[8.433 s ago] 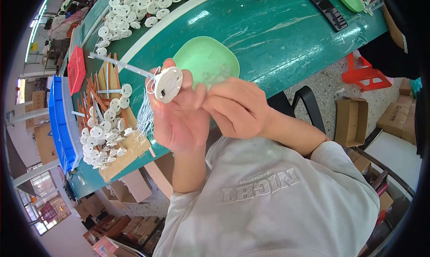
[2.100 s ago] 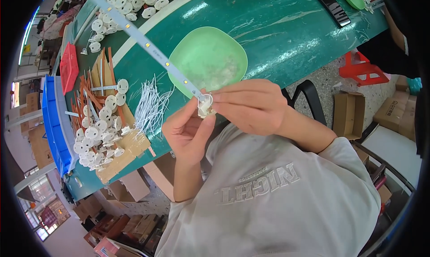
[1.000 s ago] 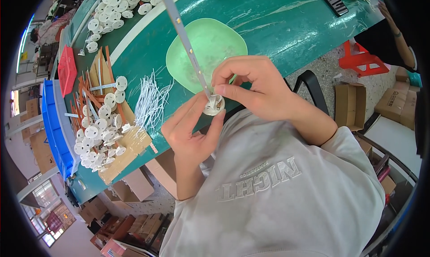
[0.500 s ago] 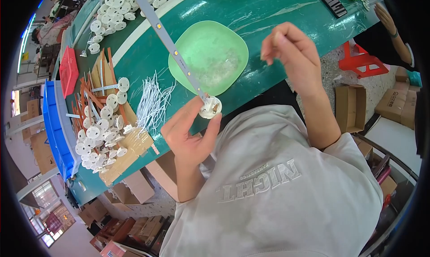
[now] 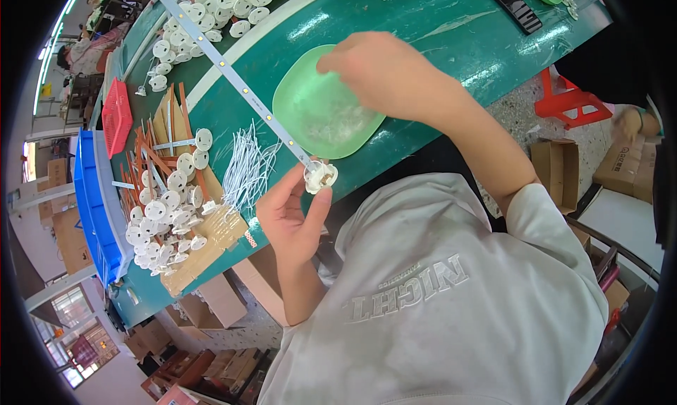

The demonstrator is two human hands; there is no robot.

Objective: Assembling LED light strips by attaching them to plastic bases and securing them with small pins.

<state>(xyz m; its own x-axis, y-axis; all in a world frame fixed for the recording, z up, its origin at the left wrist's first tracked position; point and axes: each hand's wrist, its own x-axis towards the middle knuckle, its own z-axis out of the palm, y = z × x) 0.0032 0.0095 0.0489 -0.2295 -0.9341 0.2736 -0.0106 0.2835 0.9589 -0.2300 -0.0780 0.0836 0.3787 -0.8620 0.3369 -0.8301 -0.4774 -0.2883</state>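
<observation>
In my left hand [image 5: 293,218], thumb and fingers pinch a round white plastic cap [image 5: 321,178] with its open side up and metal pieces inside. Joined to that cap, a long LED strip [image 5: 245,91] with small yellow chips slants up to the far left. My right hand [image 5: 381,73] hangs over the green plastic dish [image 5: 296,116], its fingers curled down. The fingertips are partly hidden, so anything between them does not show. Small clear pieces [image 5: 338,126] lie in the dish, too small to tell apart.
Left of the dish lie a bundle of white wires [image 5: 247,165] and a heap of white round caps [image 5: 162,207] with brown strips on cardboard [image 5: 218,239]. Beyond stand a blue bin [image 5: 95,200] and red basket [image 5: 117,116]. A red stool [image 5: 571,105] is at right.
My right hand has moved left and away from me, from beside the green dish to above it. My left hand has tilted the cap and strip slightly, still holding them.
</observation>
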